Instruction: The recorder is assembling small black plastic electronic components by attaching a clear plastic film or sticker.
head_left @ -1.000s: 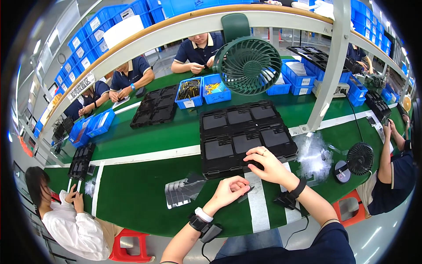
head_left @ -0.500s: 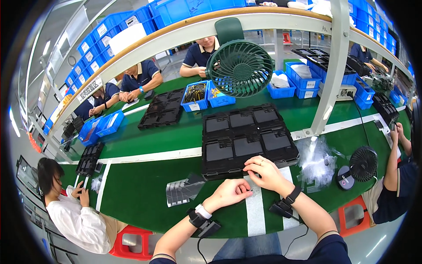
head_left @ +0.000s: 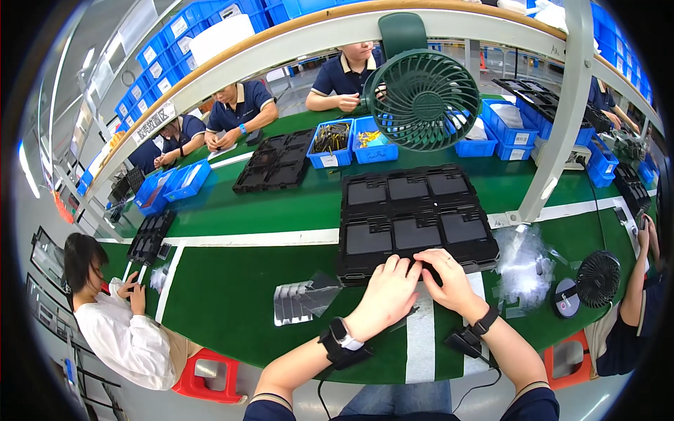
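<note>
My left hand [head_left: 388, 293] reaches to the front edge of a black tray [head_left: 349, 270], back of the hand up. Its fingers are drawn together and their tips are partly hidden; anything they hold is too small to make out. Close beside it, my right hand [head_left: 449, 282] has its fingertips near the left fingertips. A gap shows between its thumb and forefinger, with nothing visible in it. The tray holds several flat dark rectangular pieces [head_left: 413, 232] in its pockets. Left of my hands lies a clear sheet with grey strips [head_left: 298, 303].
Crumpled clear film [head_left: 525, 270] lies right of the tray, beside a small black fan [head_left: 597, 279]. A green fan [head_left: 427, 104] hangs from the overhead rail. Blue bins [head_left: 331, 149] stand behind the tray, near a metal post [head_left: 562, 116]. Co-workers sit around the green table.
My left hand has moved forward to the tray's edge, its curled fingers now stretched ahead. My right hand's thumb and forefinger have spread. The whole view has shifted slightly.
</note>
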`<state>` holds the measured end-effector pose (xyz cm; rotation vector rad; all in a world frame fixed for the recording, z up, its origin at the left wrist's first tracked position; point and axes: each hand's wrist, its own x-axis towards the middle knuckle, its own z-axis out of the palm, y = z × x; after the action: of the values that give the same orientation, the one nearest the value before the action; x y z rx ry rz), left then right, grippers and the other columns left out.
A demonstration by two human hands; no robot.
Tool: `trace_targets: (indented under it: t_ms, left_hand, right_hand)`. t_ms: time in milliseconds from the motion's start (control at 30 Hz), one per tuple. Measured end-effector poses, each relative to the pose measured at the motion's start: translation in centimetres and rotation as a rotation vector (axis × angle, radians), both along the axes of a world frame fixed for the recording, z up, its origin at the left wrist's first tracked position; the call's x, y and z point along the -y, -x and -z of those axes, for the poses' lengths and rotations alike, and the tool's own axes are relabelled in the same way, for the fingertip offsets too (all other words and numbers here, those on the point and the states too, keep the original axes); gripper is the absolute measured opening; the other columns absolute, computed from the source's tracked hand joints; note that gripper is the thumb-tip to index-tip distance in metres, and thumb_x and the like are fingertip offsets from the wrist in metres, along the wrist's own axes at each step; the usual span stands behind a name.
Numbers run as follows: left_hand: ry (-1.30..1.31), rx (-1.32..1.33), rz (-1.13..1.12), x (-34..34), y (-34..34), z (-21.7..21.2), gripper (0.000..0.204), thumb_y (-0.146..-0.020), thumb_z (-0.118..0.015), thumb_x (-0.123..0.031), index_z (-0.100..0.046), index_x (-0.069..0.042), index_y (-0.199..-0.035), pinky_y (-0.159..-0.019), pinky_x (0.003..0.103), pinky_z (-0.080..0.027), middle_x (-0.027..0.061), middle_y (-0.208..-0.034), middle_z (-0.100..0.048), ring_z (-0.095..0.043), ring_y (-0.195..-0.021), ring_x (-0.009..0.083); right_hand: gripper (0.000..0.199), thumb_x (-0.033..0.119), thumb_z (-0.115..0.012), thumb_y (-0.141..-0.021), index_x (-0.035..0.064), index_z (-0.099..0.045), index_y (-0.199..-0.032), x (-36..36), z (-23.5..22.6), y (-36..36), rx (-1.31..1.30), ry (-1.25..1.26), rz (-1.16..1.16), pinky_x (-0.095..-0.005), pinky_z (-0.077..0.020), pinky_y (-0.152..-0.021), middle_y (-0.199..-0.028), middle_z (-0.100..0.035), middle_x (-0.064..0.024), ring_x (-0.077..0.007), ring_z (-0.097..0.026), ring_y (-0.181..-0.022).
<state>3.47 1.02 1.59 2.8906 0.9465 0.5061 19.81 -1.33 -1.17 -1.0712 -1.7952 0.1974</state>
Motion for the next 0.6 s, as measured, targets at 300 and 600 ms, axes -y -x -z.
trace_targets:
  t_ms: [300, 600]
  left_hand:
    - [-0.335, -0.023, -0.255, 1.0, -2.7, 4.0, 0.045, -0.070, -0.064, -0.019, -0.051, 0.000, -0.109, -0.082, 0.038, -0.045, 0.0195, -0.107, -0.054, -0.052, -0.104, 0.0322]
    - [-0.246, -0.007, -0.188, 1.1, -2.4, 3.6, 0.043, -0.073, -0.062, -0.018, -0.051, 0.000, -0.110, -0.086, 0.037, -0.047, 0.0238, -0.110, -0.055, -0.054, -0.105, 0.0351]
  right_hand:
    - [0.033, -0.004, -0.057, -0.070, 0.0010, -0.058, -0.102, 0.0, 0.0, 0.1, 0.042, 0.021, -0.008, -0.0375, -0.0473, -0.084, -0.098, -0.061, -0.0139, -0.0310, -0.057, -0.095]
    - [0.030, -0.006, -0.057, -0.069, 0.0007, -0.058, -0.098, 0.5, -0.1, -0.1, 0.034, 0.045, -0.012, -0.0374, -0.0474, -0.081, -0.096, -0.062, -0.0141, -0.0310, -0.058, -0.092]
